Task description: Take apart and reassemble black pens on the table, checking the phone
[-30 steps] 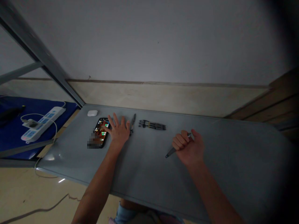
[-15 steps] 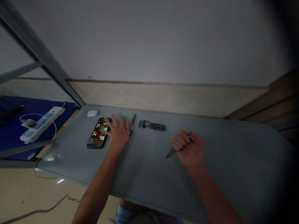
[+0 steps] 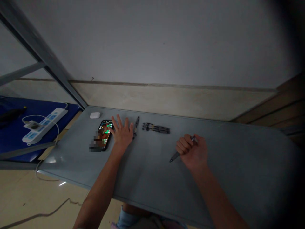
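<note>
No text is showing legibly. The phone (image 3: 105, 135) is displaying unreadable marks. The power strip (image 3: 44, 126) is bearing illegible blue markings.

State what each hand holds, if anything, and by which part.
The right hand holds a pen round its middle, both ends showing; the left hand holds nothing.

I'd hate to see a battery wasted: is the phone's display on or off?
On: the phone near the left hand shows bright green and reddish patches.
</note>
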{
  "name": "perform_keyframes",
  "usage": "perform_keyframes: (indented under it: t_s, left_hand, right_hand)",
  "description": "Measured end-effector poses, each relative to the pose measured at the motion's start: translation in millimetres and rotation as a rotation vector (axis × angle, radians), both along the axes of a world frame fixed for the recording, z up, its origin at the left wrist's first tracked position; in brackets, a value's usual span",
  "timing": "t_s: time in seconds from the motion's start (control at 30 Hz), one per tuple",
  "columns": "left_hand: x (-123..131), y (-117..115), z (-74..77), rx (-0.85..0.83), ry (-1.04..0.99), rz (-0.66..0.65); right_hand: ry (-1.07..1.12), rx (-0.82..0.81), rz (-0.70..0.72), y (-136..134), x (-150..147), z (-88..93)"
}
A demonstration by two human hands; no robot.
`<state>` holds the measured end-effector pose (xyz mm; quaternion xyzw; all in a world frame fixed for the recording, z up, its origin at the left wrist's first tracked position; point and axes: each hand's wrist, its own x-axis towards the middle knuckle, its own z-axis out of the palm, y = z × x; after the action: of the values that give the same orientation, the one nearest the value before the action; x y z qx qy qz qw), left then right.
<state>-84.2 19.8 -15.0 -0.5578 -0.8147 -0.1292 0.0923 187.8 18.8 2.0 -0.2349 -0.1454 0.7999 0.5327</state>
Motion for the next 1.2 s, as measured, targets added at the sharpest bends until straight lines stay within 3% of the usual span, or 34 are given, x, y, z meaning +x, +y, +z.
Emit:
perform_keyframes:
  t_s: [0.37,0.7,1.03,1.2]
  left_hand:
    - [8.2,-3.5,5.9,-0.019,-0.005,0.086]
    - [-0.8,-0.6,1.5,0.009,-0.023,-0.060]
    - [7.0,-2.7,5.6,0.012,-0.002,0.074]
    - [6.5,-2.0,6.7,0.016,0.020,0.068]
  right_hand:
    - [0.002,0.001,0.030,-1.0,0.3,2.0]
    - [-0.013,0.012,0.052,-0.9,-0.4,0.8]
    - [-0.010,-0.007,0.046,-0.7,-0.4,1.4]
    - [-0.007,-0.016,0.048,-0.8,-0.8,0.8]
